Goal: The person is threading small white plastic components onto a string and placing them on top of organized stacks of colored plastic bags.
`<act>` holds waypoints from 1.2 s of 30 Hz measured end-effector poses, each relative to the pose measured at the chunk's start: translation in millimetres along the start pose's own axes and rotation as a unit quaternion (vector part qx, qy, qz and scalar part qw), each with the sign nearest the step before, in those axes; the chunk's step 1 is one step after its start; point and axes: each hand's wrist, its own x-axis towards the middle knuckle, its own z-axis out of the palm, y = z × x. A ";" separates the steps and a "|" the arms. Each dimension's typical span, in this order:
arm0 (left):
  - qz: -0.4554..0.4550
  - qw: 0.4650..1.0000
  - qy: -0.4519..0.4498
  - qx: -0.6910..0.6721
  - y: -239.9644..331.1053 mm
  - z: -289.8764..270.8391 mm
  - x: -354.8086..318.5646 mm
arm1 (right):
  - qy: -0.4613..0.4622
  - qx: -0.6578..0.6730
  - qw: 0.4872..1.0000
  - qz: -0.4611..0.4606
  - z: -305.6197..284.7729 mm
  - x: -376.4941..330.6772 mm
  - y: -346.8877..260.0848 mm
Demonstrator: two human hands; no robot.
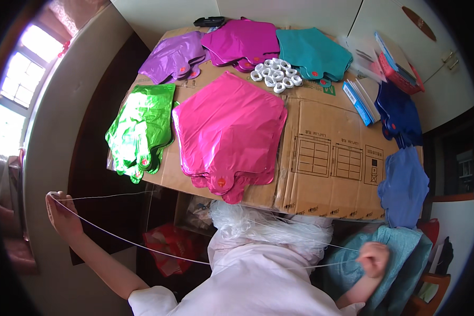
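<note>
Several stacks of flat foil balloons lie on a sheet of cardboard (321,152) that covers the desk: a big pink stack (229,131) in the middle, a green one (142,129) to its left, purple (174,55), magenta (245,39) and teal (313,52) ones at the far side, and blue ones (403,181) at the right edge. All of them are flat and not inflated, and none seems to have a string on it, so I judge most of the work is left. A small heap of white rings (276,73) waits at the far side, untouched. Near the person, a bunch of thin white string (263,224) lies on the lap. One length of string (142,245) is stretched between the two hands. The left hand (62,213), out to the near left, has the string looped around its open fingers. The right hand (375,259) is closed on the other end, though it is blurred.
</note>
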 end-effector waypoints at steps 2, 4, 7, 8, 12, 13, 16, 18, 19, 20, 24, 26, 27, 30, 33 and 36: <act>0.024 0.976 -0.215 0.037 7.4 -6.9 -21.8 | 0.139 0.018 0.990 0.032 -28.9 -19.0 -2.1; 0.068 0.914 -0.396 0.064 5.5 0.5 -51.2 | 0.186 -0.126 0.959 0.175 -40.7 -32.0 -10.5; 0.067 0.718 -0.679 0.137 18.5 28.8 -93.2 | 0.119 -0.367 0.915 0.115 -25.4 6.3 -37.6; 0.091 0.663 -0.716 0.196 4.6 58.6 -113.9 | 0.089 -0.467 0.878 0.060 -4.9 19.9 -53.6; 0.221 0.533 -0.779 0.244 -8.0 103.3 -200.2 | -0.012 -0.044 0.989 -0.138 65.4 64.8 -58.4; 0.229 0.515 -0.800 0.208 -15.8 112.5 -213.0 | -0.047 0.046 0.983 -0.169 90.3 75.7 -57.4; 0.205 0.499 -0.833 0.119 -18.4 131.7 -232.7 | -0.156 0.154 0.966 -0.138 144.1 106.4 -69.8; 0.211 0.550 -0.802 0.100 -20.0 131.9 -234.9 | -0.244 0.276 0.929 -0.047 159.9 104.2 -60.9; 0.225 0.568 -0.784 0.115 -20.8 132.1 -232.6 | -0.378 0.199 0.901 0.072 147.2 103.6 -61.3; 0.227 0.580 -0.770 0.136 -26.2 130.7 -231.4 | -0.330 0.219 0.918 0.030 143.1 101.8 -58.2; 0.146 0.590 -0.773 0.183 -56.7 110.5 -237.6 | -0.173 0.267 0.948 -0.016 126.4 100.1 -48.0; 0.041 0.560 -0.805 0.190 -65.4 100.5 -241.0 | -0.094 0.178 0.978 -0.046 126.4 104.9 -36.6; -0.041 0.557 -0.818 0.137 -70.9 98.3 -241.9 | -0.051 0.131 0.988 -0.062 125.9 108.1 -31.4; -0.308 0.490 -0.815 0.035 -78.8 97.2 -239.1 | -0.025 0.035 0.996 -0.078 139.8 110.0 -15.6; -0.467 0.588 -0.644 -0.146 -84.6 81.1 -258.9 | -0.044 -0.005 0.993 -0.106 162.3 101.5 -16.4; -0.099 0.690 -0.714 0.064 -83.3 94.9 -263.5 | -0.085 -0.020 0.990 -0.109 164.2 88.5 -29.7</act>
